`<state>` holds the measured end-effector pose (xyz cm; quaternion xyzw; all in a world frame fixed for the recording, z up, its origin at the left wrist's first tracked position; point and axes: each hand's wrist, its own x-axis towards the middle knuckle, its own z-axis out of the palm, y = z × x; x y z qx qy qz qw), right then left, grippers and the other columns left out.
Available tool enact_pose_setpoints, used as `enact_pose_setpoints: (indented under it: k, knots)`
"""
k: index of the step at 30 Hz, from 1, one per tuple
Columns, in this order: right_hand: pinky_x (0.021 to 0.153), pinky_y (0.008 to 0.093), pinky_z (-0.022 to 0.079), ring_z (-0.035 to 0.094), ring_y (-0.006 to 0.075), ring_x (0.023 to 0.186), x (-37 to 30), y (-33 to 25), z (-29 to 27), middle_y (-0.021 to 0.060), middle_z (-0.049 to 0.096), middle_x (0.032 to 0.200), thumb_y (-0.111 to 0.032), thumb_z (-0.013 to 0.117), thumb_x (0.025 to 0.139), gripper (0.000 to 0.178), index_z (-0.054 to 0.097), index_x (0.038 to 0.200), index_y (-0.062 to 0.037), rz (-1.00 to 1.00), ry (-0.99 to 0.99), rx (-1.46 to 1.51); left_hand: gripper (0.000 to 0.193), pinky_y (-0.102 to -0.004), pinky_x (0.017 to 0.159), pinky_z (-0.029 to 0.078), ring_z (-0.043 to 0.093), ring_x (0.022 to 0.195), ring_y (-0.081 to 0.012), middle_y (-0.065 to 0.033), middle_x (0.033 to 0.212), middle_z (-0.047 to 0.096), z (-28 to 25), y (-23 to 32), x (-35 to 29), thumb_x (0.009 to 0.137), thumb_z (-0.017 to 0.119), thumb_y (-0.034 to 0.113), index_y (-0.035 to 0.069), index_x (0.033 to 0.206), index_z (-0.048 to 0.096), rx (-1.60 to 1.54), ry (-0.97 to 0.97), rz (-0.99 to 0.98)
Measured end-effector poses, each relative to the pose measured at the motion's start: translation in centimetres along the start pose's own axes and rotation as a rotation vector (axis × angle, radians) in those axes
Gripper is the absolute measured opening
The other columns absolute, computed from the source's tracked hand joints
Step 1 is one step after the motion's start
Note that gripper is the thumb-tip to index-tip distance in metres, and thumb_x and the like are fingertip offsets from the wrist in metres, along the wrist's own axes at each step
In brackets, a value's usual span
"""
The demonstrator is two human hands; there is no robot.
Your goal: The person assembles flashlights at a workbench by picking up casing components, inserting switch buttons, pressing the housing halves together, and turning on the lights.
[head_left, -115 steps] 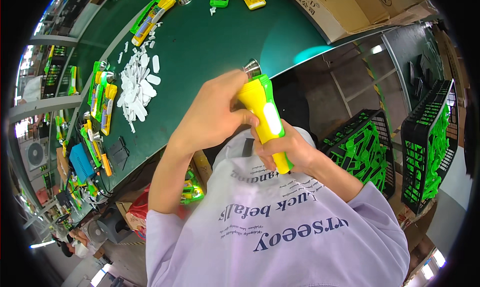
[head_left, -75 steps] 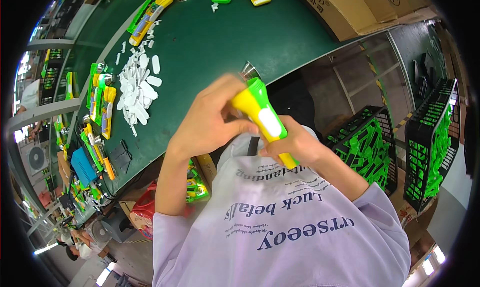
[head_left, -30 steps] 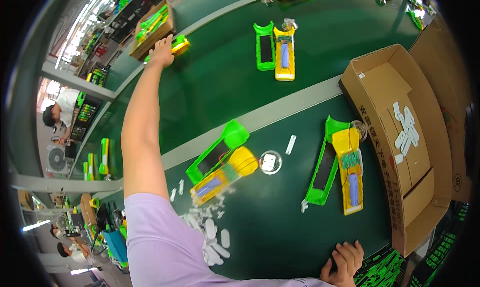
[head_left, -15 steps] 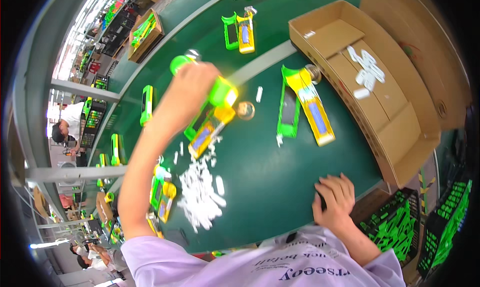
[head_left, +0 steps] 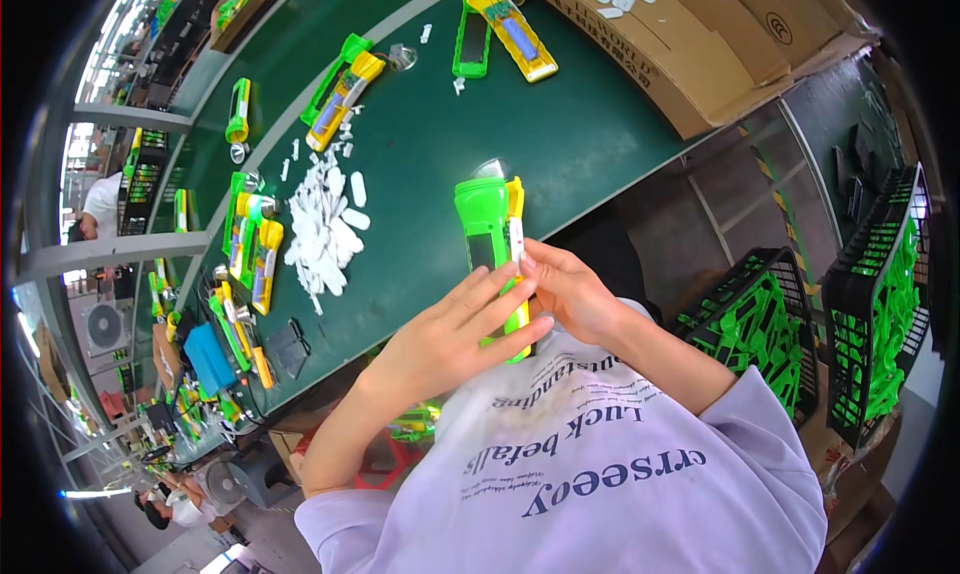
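A green and yellow flashlight [head_left: 483,214] is between my two hands near the table's front edge, its clear lens end pointing away from me. The green shell and the yellow part lie side by side, with a thin gap along the right side. My left hand [head_left: 445,339] is closed on the flashlight's lower body, fingers across the green shell. At the yellow side, my right hand [head_left: 580,289] pinches with thumb and fingers, beside a narrow white strip [head_left: 516,242]. The lower end is partly hidden by my fingers.
On the green table [head_left: 420,174] lie a pile of white plastic pieces [head_left: 325,229] and opened flashlights, one [head_left: 345,89] with its reflector [head_left: 402,57] loose. A cardboard box [head_left: 690,74] stands at the far right. Black crates [head_left: 765,324] of green parts are at right; a blue bin [head_left: 210,359] is left.
My left hand has come back from over the table to my body, bringing the flashlight. My right hand has moved from the table edge onto it. The view has shifted.
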<state>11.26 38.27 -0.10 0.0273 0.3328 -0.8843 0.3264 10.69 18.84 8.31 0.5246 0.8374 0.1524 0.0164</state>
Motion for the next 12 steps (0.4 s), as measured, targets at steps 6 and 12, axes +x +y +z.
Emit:
enact_pose_setpoints:
  k: [6, 12]
  knots:
    - [0.072, 0.0304, 0.058, 0.062, 0.0152, 0.102, -1.7, 1.2, 0.3, 0.006, 0.06, 0.114, -0.038, 0.05, 0.102, 0.047, 0.049, 0.135, -0.0057, -0.055, 0.039, -0.182, 0.054, -0.0416, 0.083, 0.055, 0.064, 0.104, -0.0331, -0.0206, 0.124, 0.059, 2.7, 2.1, -1.3, 0.078, 0.075, 0.014, 0.0, 0.126, 0.058, -0.217, 0.568, -0.437]
    - [0.074, 0.0313, 0.059, 0.064, 0.0177, 0.102, -2.3, 1.5, 0.0, 0.008, 0.06, 0.115, -0.037, 0.051, 0.101, 0.05, 0.045, 0.139, -0.0049, -0.113, 0.03, -0.311, 0.084, -0.0289, 0.069, 0.056, 0.069, 0.072, -0.0187, -0.0175, 0.108, 0.066, 3.9, 3.1, 0.2, 0.071, 0.083, 0.005, 0.001, 0.143, 0.038, -0.746, 0.413, -0.822]
